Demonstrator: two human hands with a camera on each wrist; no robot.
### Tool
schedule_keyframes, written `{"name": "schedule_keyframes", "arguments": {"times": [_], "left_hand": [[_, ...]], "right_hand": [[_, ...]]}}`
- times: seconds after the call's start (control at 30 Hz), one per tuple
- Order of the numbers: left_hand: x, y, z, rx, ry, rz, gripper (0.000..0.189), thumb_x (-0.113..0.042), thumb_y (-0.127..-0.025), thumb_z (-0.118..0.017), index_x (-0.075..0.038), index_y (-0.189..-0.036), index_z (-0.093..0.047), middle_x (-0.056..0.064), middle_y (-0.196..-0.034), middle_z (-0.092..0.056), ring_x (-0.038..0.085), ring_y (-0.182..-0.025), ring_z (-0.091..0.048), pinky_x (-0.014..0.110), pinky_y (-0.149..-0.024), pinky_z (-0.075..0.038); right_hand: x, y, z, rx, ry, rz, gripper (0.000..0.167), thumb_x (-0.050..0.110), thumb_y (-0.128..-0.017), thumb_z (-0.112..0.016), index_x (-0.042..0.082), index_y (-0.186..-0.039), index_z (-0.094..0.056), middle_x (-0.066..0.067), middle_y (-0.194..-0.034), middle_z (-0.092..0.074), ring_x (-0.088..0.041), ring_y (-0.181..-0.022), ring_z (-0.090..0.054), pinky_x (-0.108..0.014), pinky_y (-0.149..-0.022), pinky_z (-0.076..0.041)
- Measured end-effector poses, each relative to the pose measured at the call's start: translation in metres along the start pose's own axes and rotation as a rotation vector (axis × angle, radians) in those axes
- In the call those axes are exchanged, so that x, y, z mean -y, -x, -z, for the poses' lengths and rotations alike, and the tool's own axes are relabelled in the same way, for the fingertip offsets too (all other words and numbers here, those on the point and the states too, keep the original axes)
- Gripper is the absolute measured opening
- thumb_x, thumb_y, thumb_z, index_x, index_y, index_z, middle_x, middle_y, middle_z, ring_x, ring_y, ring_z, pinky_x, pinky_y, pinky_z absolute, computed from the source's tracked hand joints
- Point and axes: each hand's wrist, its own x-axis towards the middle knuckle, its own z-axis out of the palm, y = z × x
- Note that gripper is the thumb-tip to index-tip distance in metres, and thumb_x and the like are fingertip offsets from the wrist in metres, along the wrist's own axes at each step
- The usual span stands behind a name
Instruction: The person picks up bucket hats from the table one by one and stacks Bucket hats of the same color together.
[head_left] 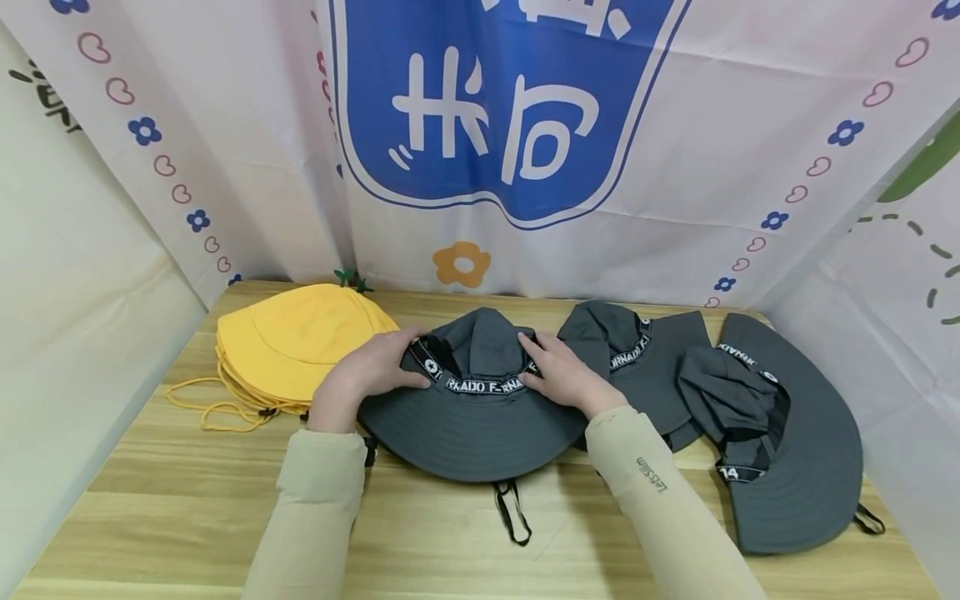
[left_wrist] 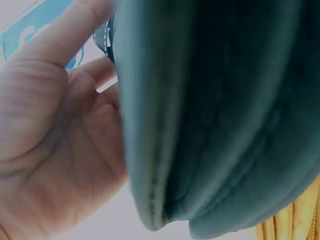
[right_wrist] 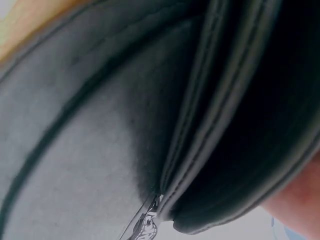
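Note:
In the head view a dark grey wide-brimmed sun hat (head_left: 480, 433) lies front and centre, its lettered inner band facing up and a black cord loop below the brim. My left hand (head_left: 367, 375) grips its left side, thumb on the band and fingers behind. On the opposite side my right hand (head_left: 566, 375) holds the band and crown between thumb and fingers. Close up in the left wrist view, layered grey brims (left_wrist: 220, 120) stand beside the left palm. Grey brims (right_wrist: 215, 115) also fill most of the right wrist view, where little of the right hand shows.
Stacked yellow hats (head_left: 300, 333) with cords lie at the left of the wooden table (head_left: 187, 517). Grey hats (head_left: 660, 375) sit right of centre, partly behind the right arm. Another grey hat (head_left: 810, 467) lies at the far right. A printed curtain (head_left: 285, 167) hangs behind.

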Motion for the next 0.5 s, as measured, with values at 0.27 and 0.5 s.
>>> {"name": "schedule_keyframes", "arguments": {"times": [0.27,0.5], "left_hand": [[0.000,-0.002,-0.001,-0.010,0.018,-0.008,0.073,-0.021,-0.088,-0.077,-0.004,-0.150,-0.041,0.022,-0.150,-0.049,0.040,-0.138,-0.046,0.053,-0.115,-0.037],[0.000,-0.004,-0.002,-0.015,0.010,-0.002,0.072,-0.021,-0.088,-0.077,-0.003,-0.149,-0.042,0.024,-0.148,-0.050,0.040,-0.137,-0.047,0.053,-0.114,-0.038]], "right_hand": [[-0.003,0.003,-0.002,-0.005,0.060,0.020,0.067,0.031,-0.104,-0.053,0.003,-0.158,-0.024,-0.032,-0.159,-0.026,-0.045,-0.149,-0.028,-0.055,-0.121,-0.027],[-0.008,0.011,0.008,-0.047,0.099,0.033,0.065,0.035,-0.103,-0.055,0.006,-0.156,-0.031,-0.028,-0.159,-0.030,-0.044,-0.149,-0.028,-0.054,-0.121,-0.029]]}}
